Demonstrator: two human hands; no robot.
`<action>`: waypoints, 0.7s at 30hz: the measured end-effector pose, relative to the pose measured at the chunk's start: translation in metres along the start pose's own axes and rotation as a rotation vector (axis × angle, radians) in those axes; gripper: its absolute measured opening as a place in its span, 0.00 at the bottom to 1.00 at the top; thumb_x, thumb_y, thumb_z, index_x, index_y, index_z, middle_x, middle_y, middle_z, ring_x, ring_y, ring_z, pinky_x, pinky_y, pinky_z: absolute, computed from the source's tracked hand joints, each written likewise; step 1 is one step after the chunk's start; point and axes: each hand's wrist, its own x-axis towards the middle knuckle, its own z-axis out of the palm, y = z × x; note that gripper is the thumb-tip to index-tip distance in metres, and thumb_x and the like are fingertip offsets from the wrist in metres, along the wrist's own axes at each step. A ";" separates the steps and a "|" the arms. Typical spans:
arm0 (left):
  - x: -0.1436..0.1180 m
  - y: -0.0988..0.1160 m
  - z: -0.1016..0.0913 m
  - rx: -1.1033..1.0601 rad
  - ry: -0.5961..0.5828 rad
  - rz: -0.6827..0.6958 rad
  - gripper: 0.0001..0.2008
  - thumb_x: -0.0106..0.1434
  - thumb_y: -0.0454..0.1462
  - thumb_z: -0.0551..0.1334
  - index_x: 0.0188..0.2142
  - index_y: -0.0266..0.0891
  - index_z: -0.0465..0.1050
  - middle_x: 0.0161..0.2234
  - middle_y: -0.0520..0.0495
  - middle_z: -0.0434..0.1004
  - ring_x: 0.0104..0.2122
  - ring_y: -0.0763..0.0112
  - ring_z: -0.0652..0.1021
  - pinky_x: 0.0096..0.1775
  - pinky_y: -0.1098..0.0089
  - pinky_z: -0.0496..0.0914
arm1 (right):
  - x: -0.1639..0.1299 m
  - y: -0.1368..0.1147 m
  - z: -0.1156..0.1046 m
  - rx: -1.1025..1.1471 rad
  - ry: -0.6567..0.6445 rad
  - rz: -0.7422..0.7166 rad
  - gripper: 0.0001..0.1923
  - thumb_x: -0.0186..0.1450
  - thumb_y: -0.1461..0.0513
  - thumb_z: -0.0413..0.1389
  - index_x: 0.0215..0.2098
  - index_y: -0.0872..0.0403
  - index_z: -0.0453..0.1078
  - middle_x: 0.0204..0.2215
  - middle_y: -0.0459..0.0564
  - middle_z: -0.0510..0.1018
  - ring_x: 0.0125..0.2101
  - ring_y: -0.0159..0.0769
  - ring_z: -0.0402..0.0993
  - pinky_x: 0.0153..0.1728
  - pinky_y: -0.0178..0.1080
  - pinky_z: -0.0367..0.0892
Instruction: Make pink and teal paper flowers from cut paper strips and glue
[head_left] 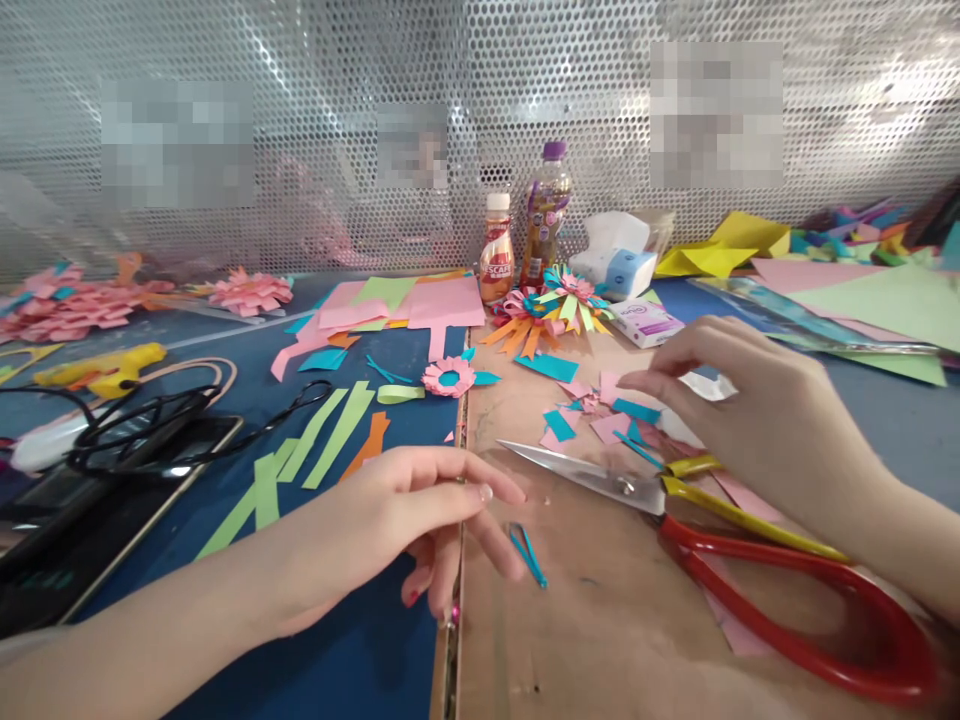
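My left hand hovers over the seam between the blue mat and the brown board. Its fingers are loosely stretched and apart, with nothing seen in them. A small bent blue paper strip lies just right of its fingertips. My right hand is above the scissors' handles, thumb and forefinger drawn together; whatever they pinch, if anything, is hidden. The scissors, with red and yellow handles, lie with blades closed, pointing left. Pink and blue paper scraps are scattered below the right fingertips.
A pink paper flower lies beyond my left hand, with green paper strips to its left. Further left are a phone, black cable and yellow glue gun. Two bottles and a tissue pack stand at the back.
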 end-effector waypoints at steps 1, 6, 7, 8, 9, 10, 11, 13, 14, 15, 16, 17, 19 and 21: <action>0.000 0.000 0.001 0.026 0.002 0.002 0.15 0.63 0.41 0.52 0.44 0.36 0.68 0.35 0.41 0.78 0.16 0.80 0.70 0.18 0.77 0.57 | 0.000 0.002 0.001 -0.005 -0.034 -0.001 0.04 0.62 0.58 0.54 0.32 0.50 0.67 0.29 0.48 0.72 0.29 0.37 0.69 0.30 0.39 0.63; -0.007 -0.002 0.008 0.400 0.094 0.179 0.15 0.63 0.42 0.51 0.42 0.40 0.71 0.27 0.49 0.77 0.19 0.77 0.70 0.22 0.77 0.63 | -0.006 0.008 0.007 -0.048 -0.083 0.115 0.12 0.62 0.53 0.54 0.25 0.50 0.67 0.14 0.43 0.67 0.14 0.29 0.60 0.16 0.33 0.56; -0.009 -0.004 0.009 0.529 0.117 0.253 0.14 0.63 0.41 0.51 0.42 0.42 0.73 0.23 0.51 0.75 0.19 0.77 0.70 0.25 0.77 0.64 | -0.008 0.008 0.008 -0.058 -0.079 0.077 0.10 0.61 0.53 0.54 0.27 0.49 0.68 0.15 0.43 0.68 0.14 0.29 0.61 0.16 0.33 0.57; -0.012 -0.006 0.011 0.666 0.128 0.326 0.14 0.63 0.40 0.52 0.41 0.44 0.74 0.20 0.52 0.73 0.19 0.76 0.70 0.27 0.76 0.65 | -0.009 0.008 0.009 -0.063 -0.074 0.030 0.09 0.62 0.53 0.54 0.30 0.49 0.69 0.16 0.43 0.68 0.14 0.29 0.60 0.16 0.33 0.57; -0.014 -0.009 0.011 0.803 0.131 0.392 0.14 0.63 0.39 0.52 0.42 0.47 0.75 0.18 0.52 0.71 0.19 0.75 0.69 0.29 0.75 0.66 | -0.010 0.007 0.009 -0.069 -0.078 -0.008 0.08 0.62 0.54 0.53 0.32 0.48 0.69 0.16 0.42 0.68 0.14 0.29 0.60 0.17 0.34 0.56; -0.016 -0.012 0.012 0.929 0.126 0.448 0.14 0.62 0.37 0.53 0.44 0.50 0.74 0.17 0.52 0.70 0.20 0.75 0.69 0.31 0.74 0.66 | -0.011 0.005 0.009 -0.080 -0.078 -0.036 0.09 0.63 0.54 0.52 0.31 0.49 0.69 0.15 0.42 0.66 0.13 0.29 0.57 0.16 0.34 0.55; -0.017 -0.014 0.012 1.038 0.120 0.489 0.16 0.61 0.36 0.53 0.46 0.52 0.73 0.17 0.52 0.70 0.20 0.74 0.68 0.32 0.73 0.66 | -0.012 0.002 0.009 -0.087 -0.090 -0.057 0.12 0.64 0.54 0.50 0.28 0.50 0.68 0.13 0.42 0.64 0.13 0.29 0.55 0.17 0.34 0.55; -0.018 -0.018 0.011 1.189 0.116 0.539 0.20 0.60 0.34 0.54 0.50 0.54 0.70 0.19 0.51 0.72 0.20 0.72 0.68 0.33 0.71 0.67 | -0.015 -0.007 0.008 -0.058 -0.125 -0.131 0.16 0.65 0.56 0.49 0.21 0.52 0.66 0.13 0.44 0.62 0.15 0.30 0.55 0.20 0.36 0.55; -0.018 -0.019 0.011 1.233 0.118 0.550 0.21 0.60 0.33 0.53 0.51 0.54 0.69 0.20 0.51 0.73 0.20 0.72 0.68 0.33 0.70 0.67 | -0.016 -0.012 0.007 -0.017 -0.152 -0.192 0.15 0.65 0.58 0.49 0.21 0.52 0.66 0.15 0.45 0.64 0.18 0.31 0.57 0.23 0.37 0.57; -0.017 -0.020 0.011 1.259 0.119 0.551 0.21 0.59 0.33 0.53 0.51 0.53 0.68 0.20 0.50 0.74 0.20 0.71 0.68 0.33 0.70 0.67 | -0.017 -0.018 0.006 0.038 -0.193 -0.261 0.14 0.64 0.60 0.49 0.22 0.53 0.67 0.18 0.46 0.65 0.21 0.32 0.59 0.26 0.38 0.58; -0.016 -0.019 0.011 1.272 0.118 0.542 0.21 0.59 0.33 0.53 0.51 0.52 0.69 0.21 0.49 0.74 0.20 0.71 0.68 0.33 0.70 0.67 | -0.019 -0.023 0.006 0.090 -0.246 -0.320 0.11 0.64 0.62 0.49 0.25 0.53 0.69 0.20 0.47 0.67 0.24 0.33 0.60 0.29 0.39 0.58; -0.016 -0.019 0.011 1.272 0.120 0.531 0.21 0.59 0.34 0.53 0.50 0.52 0.70 0.21 0.49 0.75 0.20 0.71 0.68 0.32 0.70 0.67 | -0.020 -0.028 0.006 0.130 -0.299 -0.362 0.10 0.63 0.64 0.49 0.27 0.53 0.70 0.22 0.48 0.68 0.26 0.34 0.61 0.30 0.40 0.59; -0.014 -0.018 0.012 1.255 0.127 0.507 0.20 0.59 0.35 0.53 0.49 0.51 0.71 0.20 0.49 0.74 0.19 0.71 0.68 0.30 0.72 0.66 | -0.023 -0.036 0.006 0.177 -0.403 -0.407 0.10 0.62 0.65 0.49 0.31 0.52 0.72 0.24 0.48 0.68 0.28 0.34 0.62 0.32 0.40 0.58; -0.014 -0.017 0.012 1.240 0.143 0.508 0.19 0.58 0.35 0.53 0.47 0.50 0.72 0.18 0.49 0.73 0.18 0.71 0.67 0.27 0.73 0.65 | -0.024 -0.041 0.008 0.199 -0.484 -0.433 0.10 0.62 0.65 0.49 0.32 0.52 0.72 0.24 0.48 0.69 0.29 0.34 0.62 0.33 0.40 0.58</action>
